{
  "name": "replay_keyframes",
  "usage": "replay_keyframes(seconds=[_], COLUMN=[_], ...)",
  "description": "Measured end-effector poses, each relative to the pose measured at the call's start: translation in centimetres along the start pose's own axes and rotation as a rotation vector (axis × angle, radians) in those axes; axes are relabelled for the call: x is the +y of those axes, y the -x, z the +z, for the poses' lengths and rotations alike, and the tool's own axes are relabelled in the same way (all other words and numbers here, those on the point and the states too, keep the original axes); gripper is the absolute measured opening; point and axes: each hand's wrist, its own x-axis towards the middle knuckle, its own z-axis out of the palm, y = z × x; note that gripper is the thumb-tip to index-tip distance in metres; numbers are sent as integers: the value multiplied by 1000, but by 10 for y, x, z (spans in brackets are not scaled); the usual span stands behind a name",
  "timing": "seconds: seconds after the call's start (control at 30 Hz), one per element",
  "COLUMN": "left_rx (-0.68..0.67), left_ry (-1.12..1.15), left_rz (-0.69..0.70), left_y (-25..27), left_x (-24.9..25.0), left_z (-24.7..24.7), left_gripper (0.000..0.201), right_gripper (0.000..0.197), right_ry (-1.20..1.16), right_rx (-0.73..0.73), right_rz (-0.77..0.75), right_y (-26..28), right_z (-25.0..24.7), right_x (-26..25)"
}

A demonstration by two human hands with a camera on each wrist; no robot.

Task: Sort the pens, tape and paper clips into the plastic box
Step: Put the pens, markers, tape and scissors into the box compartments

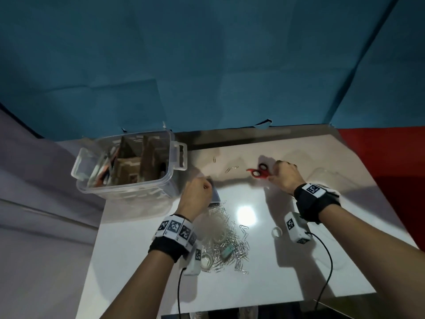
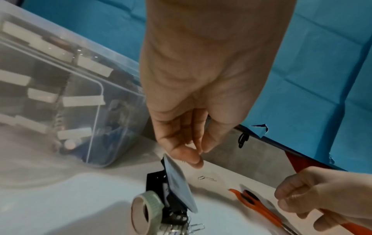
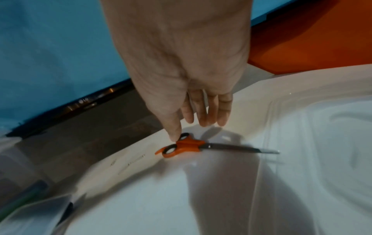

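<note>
Blue cloth behind, white counter below: clear plastic box left, pens already inside. Left hand pinches at a grey-blue card above the paper clips and tape rolls; scoop clips, don't pick singly. Right hand, fingers loosely extended, touches orange-handled scissors; grip hidden from overhead.

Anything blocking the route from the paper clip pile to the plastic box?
Partly. The left hand and a small dark case sit between the paper clip pile and the plastic box. The box is open-topped, no lid on.
</note>
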Motion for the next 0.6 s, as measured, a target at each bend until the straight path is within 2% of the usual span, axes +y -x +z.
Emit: replay_keyframes(seconds=[0.1,0.23,0.33,0.37,0.47,0.6], left_rx=[38,80,101,103,64,53], left_ry=[56,132,199,216,249,230], left_rz=[-81,-206,-271,-284,-302,-354], left_y=[2,2,-3,-5,-13,-24], left_x=[-7,-33,-44,-42,-34,-34], left_z=[8,19,27,28,33,41], left_gripper=[26,6,43,49,46,42], right_gripper=[47,49,38,32,20,28], right_ry=[57,52,-12,-38,-75,-89], right_rx=[-30,97,133,126,77,44], right_rz=[2,-90,-196,-210,-222,-239], right_y=[-7,5,9,9,13,24], right_z=[24,62,78,80,74,55], right_x=[8,12,15,16,12,8])
